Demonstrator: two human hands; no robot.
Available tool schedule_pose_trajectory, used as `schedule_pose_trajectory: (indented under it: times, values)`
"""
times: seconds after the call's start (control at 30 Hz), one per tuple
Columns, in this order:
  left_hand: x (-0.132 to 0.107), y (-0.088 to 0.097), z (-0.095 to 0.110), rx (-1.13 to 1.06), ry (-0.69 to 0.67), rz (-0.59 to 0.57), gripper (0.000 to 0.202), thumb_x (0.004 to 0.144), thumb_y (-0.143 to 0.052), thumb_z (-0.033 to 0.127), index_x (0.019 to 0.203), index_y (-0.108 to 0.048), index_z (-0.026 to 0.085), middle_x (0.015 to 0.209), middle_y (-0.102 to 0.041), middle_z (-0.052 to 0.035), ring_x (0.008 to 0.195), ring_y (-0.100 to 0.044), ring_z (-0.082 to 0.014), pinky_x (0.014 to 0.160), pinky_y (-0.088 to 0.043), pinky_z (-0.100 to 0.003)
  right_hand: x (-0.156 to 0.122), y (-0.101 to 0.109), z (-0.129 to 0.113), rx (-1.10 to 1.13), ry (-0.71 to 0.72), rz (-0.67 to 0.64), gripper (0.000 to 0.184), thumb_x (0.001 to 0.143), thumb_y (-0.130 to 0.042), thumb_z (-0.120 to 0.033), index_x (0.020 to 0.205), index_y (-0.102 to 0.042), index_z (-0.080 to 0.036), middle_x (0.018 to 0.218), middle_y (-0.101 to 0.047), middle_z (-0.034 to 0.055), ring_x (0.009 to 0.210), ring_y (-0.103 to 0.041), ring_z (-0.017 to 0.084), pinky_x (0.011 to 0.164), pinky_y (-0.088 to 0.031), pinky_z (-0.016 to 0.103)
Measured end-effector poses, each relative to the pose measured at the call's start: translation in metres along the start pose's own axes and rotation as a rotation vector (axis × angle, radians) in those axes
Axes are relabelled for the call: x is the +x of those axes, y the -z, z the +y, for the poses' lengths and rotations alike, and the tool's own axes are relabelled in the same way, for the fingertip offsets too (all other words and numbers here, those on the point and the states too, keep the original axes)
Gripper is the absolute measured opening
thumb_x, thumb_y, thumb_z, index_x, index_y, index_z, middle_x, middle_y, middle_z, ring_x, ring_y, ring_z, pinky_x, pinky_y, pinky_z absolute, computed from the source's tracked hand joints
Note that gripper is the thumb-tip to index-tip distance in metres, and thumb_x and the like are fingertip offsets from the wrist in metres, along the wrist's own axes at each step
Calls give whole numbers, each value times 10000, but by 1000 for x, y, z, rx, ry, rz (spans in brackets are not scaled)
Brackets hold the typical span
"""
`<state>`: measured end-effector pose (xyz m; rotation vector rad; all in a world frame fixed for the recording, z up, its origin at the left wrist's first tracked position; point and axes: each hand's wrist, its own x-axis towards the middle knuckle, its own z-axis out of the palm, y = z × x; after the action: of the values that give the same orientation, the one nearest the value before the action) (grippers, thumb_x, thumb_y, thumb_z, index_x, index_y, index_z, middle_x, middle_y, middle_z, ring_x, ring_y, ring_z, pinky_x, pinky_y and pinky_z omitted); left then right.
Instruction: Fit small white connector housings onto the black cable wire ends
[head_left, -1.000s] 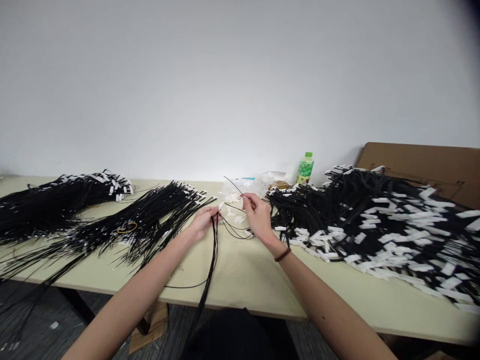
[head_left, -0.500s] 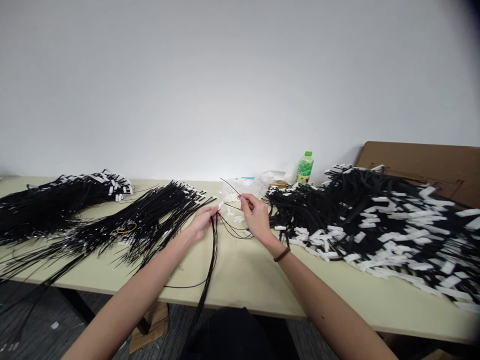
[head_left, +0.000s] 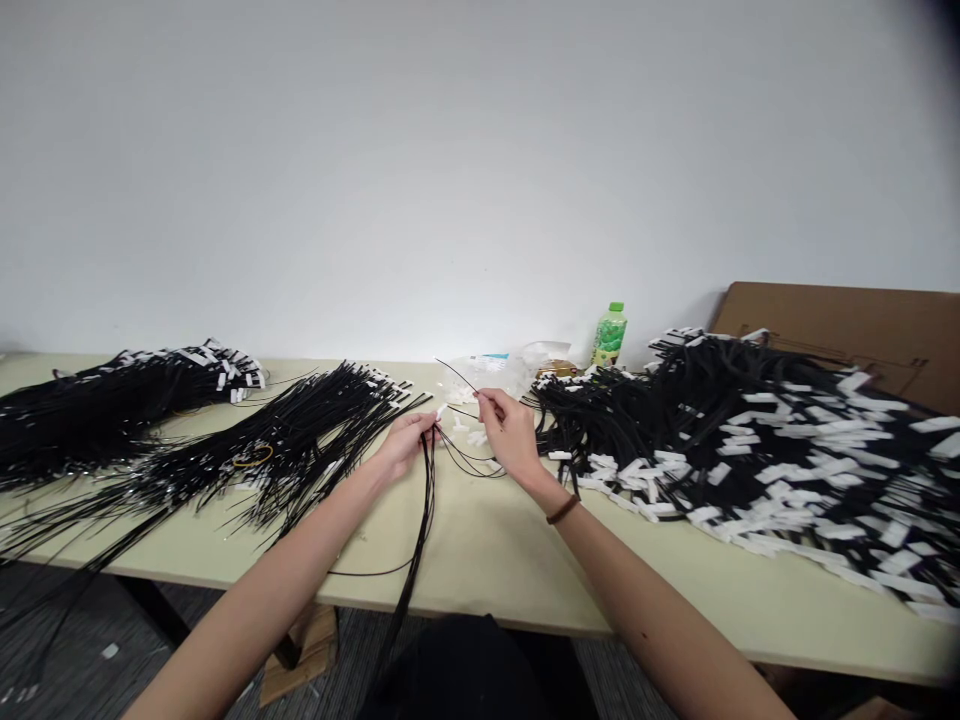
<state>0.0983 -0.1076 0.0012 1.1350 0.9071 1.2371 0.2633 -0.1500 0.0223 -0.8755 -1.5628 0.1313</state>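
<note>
My left hand point(head_left: 406, 442) is closed round a thin bundle of black cables point(head_left: 426, 520) that hangs over the table's front edge; a small white connector point(head_left: 442, 410) shows at its fingertips. My right hand point(head_left: 510, 430) pinches the end of a single black cable point(head_left: 456, 373) that arcs up and to the left. Both hands sit close together above the beige table point(head_left: 487, 550), over a scatter of small white connectors point(head_left: 471, 435).
Black cable bundles point(head_left: 300, 440) lie left of my hands, another pile point(head_left: 112, 405) at the far left. A big heap with white connectors point(head_left: 757, 450) fills the right. A green bottle point(head_left: 610, 336), clear bags point(head_left: 495, 372) and brown cardboard point(head_left: 847, 330) stand by the wall.
My right hand has shifted slightly left and up with its cable, closing toward my left hand. My left hand has stayed put.
</note>
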Motion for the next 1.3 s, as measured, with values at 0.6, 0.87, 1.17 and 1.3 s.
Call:
schedule_pose_trajectory:
  times: [0.6,0.87,1.17,1.3]
  values:
    - [0,0,-2,20,-9,-20,225,596,-707,313,639,-608,116,568,-563,-3,510,-506,-90,552,-403,-233,-1,0,-1,-16,18,-22,262,864,-385,-280,861,-601,-131,679,-577,31,582,-506,129,560,-370,214]
    - [0,0,-3,23,-21,-21,237,598,-707,322,645,-614,109,581,-563,2,504,-505,-78,547,-406,-220,0,0,-1,-7,27,-9,251,862,-392,-265,868,-601,-127,680,-578,33,596,-518,130,572,-378,212]
    - [1,2,-3,19,-28,-4,232,592,-711,316,641,-611,112,581,-572,-7,505,-509,-85,528,-404,-219,4,4,-2,-26,13,46,264,855,-389,-278,857,-606,-128,628,-561,17,534,-495,118,545,-372,211]
    - [2,2,-3,18,-26,-4,222,602,-701,313,639,-608,115,590,-576,-10,505,-506,-87,539,-411,-228,5,5,-2,-33,11,50,269,852,-387,-284,853,-607,-129,616,-557,14,519,-488,115,534,-370,210]
